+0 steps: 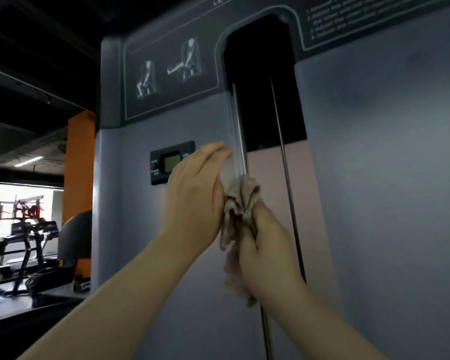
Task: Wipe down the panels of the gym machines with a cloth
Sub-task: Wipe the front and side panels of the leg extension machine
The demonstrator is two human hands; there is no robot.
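Right hand [265,245] grips bunched cloth [240,201] against the vertical guide rod [240,131] — grey shroud panel [172,229] lies leftward, under the left hand [195,193], fingers straight.

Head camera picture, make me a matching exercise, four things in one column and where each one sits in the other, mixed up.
Things:
1. cloth
2. small screen
3. exercise pictures
4. orange pillar

Places:
A. top of the panel
B. far left, beside the machine
C. bunched in the right hand
D. just behind the left hand

Pairs: 1-C, 2-D, 3-A, 4-B
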